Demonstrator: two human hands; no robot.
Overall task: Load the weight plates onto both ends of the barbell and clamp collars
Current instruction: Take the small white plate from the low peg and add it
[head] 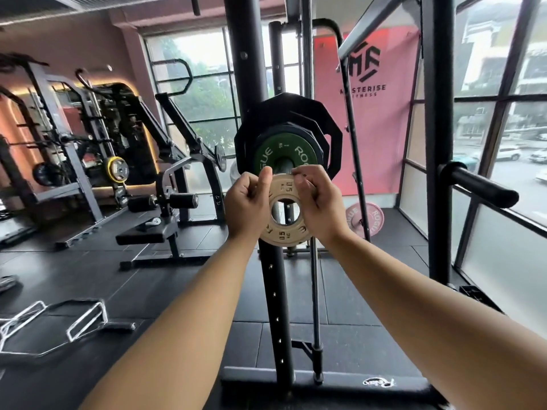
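Note:
I look along the barbell's end. Its steel sleeve tip (283, 166) pokes out of a small green plate (268, 153), with several larger black plates (299, 109) stacked behind it. Just in front of the tip I hold a small cream 0.5 kg plate (283, 233) upright, its hole a little below the sleeve. My left hand (247, 204) grips its left edge, thumb on the rim. My right hand (318, 204) grips its right edge. No collar is visible.
A black rack upright (273, 291) stands right behind the plate, with a chrome bar (316, 291) beside it. A black rack arm (479, 184) juts out at the right. A pink plate (367, 218) leans near the window. A bench (148, 232) and machines stand at the left.

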